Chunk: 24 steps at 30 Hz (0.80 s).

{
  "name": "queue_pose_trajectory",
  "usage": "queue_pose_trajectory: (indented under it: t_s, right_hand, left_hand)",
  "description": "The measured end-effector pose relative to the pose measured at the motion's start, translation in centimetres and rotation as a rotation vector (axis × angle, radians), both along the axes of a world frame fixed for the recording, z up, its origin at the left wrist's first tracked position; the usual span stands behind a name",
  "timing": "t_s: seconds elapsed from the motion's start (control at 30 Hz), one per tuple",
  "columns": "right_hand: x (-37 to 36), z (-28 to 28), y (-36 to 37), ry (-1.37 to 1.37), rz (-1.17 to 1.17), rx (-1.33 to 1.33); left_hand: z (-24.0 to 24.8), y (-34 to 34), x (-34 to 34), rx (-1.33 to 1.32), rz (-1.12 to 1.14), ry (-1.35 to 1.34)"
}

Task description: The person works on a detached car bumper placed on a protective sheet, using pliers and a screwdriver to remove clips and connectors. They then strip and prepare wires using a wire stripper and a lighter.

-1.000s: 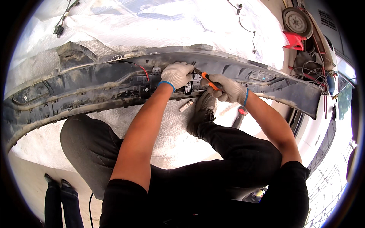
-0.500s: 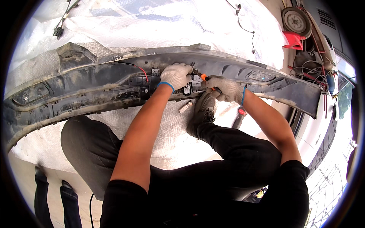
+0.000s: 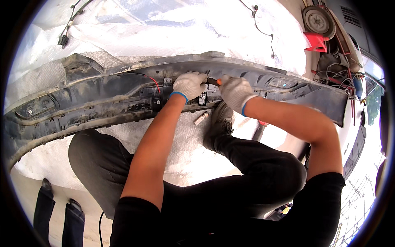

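A wide sheet of white padded wrap (image 3: 173, 29) covers the ground, and across it lies a long grey car bumper (image 3: 94, 99), inner side up, curving from the left edge to the right. Beyond its right end stands a car (image 3: 354, 82) with loose wires showing. The person squats behind the bumper in black trousers, 1 black shoe (image 3: 218, 123) planted on the wrap just below it. Both hands wear white gloves with blue cuffs and meet at the bumper's middle. The left hand (image 3: 188, 84) presses on the bumper's upper rib, fingers curled over a small black bracket (image 3: 202, 98); whether it pinches anything cannot be told. The right hand (image 3: 234, 91) is clenched around a tool with an orange handle (image 3: 219, 81), its tip at the bracket. A small grey plug (image 3: 201, 118) lies on the wrap just beside the shoe.
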State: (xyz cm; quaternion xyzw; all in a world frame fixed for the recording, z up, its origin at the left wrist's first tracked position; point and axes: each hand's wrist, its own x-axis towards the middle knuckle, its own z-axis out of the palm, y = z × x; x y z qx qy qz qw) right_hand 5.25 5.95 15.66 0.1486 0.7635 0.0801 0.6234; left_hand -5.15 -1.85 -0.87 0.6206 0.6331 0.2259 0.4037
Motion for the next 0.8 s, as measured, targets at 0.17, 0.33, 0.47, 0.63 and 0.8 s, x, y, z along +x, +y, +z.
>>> queue_pose_trajectory:
  t_s: [0.17,0.33,0.47,0.63,0.8]
  right_hand:
    - [3.5,2.1,1.3,0.239,-0.692,-0.214]
    - [7.6,1.3,-0.3,0.527,-2.088,-0.513]
    - [9.8,-1.4,-0.5,0.513,-2.492,-0.704]
    - [9.7,-2.8,-1.2,0.533,-2.586,-0.777]
    - [9.4,-3.2,-0.9,0.525,-2.598,-0.793]
  left_hand:
    - [0.0,-0.3,-0.2,0.002,0.022,0.013]
    - [0.6,0.1,0.0,-0.047,-0.012,0.009]
    - [1.3,0.2,-0.4,-0.078,-0.006,0.009]
    - [1.5,0.1,-0.3,-0.055,0.005,0.0]
    - [1.6,0.1,-0.5,-0.086,-0.014,-0.019]
